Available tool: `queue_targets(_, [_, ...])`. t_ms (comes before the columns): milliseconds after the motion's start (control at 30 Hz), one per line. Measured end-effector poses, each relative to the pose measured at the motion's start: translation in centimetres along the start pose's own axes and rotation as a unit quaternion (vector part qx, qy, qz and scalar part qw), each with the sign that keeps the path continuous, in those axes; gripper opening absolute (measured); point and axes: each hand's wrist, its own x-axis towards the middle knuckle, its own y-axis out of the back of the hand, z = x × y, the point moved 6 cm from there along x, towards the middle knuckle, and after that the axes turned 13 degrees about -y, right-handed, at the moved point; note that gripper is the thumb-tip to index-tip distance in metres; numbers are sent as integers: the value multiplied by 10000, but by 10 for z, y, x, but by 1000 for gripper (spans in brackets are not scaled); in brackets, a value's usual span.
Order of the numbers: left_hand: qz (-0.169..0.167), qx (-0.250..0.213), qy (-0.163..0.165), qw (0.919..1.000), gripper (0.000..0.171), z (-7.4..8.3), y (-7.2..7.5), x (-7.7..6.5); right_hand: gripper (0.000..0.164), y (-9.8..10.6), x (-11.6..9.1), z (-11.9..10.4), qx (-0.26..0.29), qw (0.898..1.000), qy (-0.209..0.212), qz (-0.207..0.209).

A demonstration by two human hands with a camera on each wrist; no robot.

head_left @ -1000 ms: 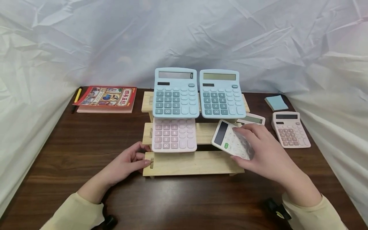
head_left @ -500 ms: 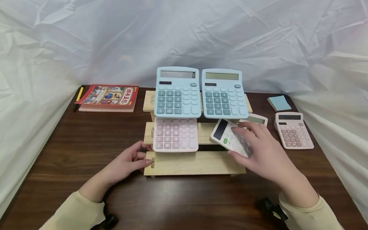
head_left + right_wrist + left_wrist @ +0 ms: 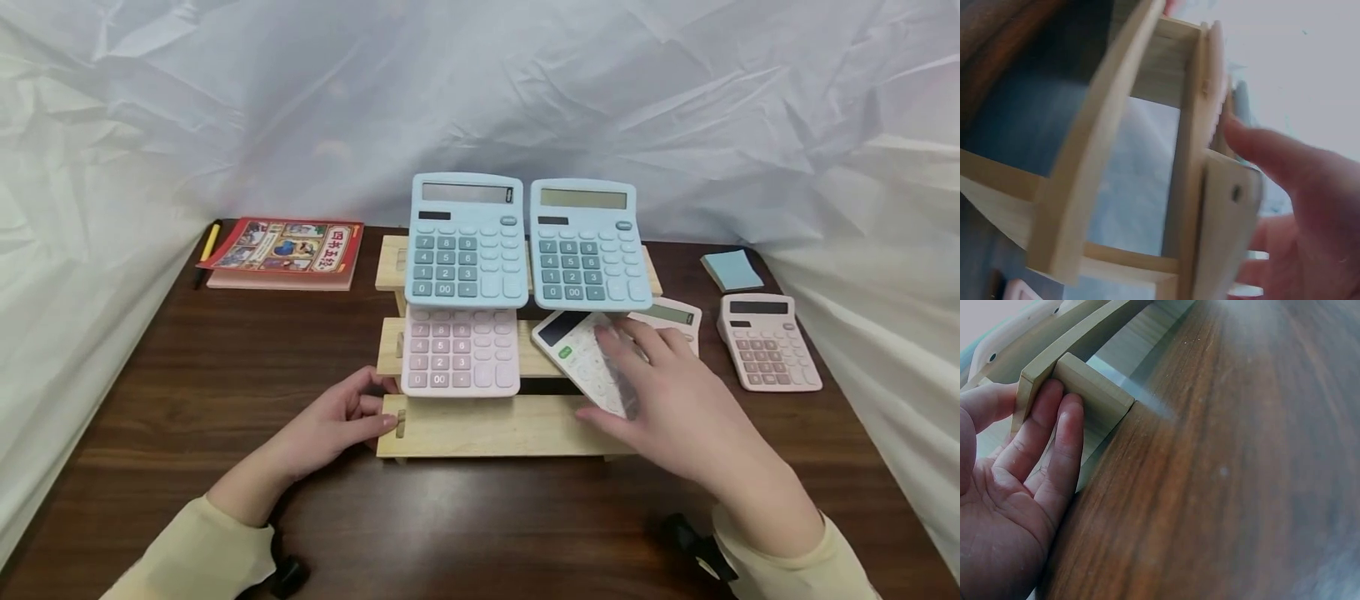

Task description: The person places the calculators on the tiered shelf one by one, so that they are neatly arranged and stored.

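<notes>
In the head view, my left hand (image 3: 337, 421) grips the left end of the lowest step of a three-step wooden stand (image 3: 510, 429). Thumb on top and fingers beneath, it pinches the board's end in the left wrist view. My right hand (image 3: 675, 404) holds a white calculator (image 3: 588, 358) with a dark screen by its edges, turned askew over the right part of the middle step. In the right wrist view, that calculator (image 3: 1225, 215) lies close along the step board. A pink calculator (image 3: 461, 358) rests on the middle step's left side. Two light blue calculators (image 3: 467, 250) stand on the top step.
Right of the stand, a pale calculator (image 3: 671, 312) is partly hidden behind my right hand. Farther right lie a pink calculator (image 3: 768, 342) and blue sticky notes (image 3: 733, 269). A red book (image 3: 292, 250) and a yellow pen (image 3: 210, 243) lie back left on the wooden table (image 3: 187, 375).
My right hand has moved slightly left with the white calculator, turning it so its screen end sits further left and under the right blue calculator's lower edge. The left hand keeps its hold.
</notes>
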Motion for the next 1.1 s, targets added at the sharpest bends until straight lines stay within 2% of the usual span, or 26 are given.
queue_targets(167, [0,-13,25,10000,40,0,-1,1,105,0,-8,6,254,9968,521,-551])
queue_targets(367, [-33,-22,5,10000,40,-1,-2,1,96,7,-13,18,486,9930,778,-748])
queue_targets(633, [-1,-56,-27,10000,40,0,-2,0,80,6,-7,14,456,9952,803,-334])
queue_targets(867, [38,-50,-31,10000,40,0,-1,0,76,4,-3,7,382,9967,716,88])
queue_targets(1100, [-36,-118,-191,9997,38,1,-2,-1,67,2,0,2,376,9969,594,354])
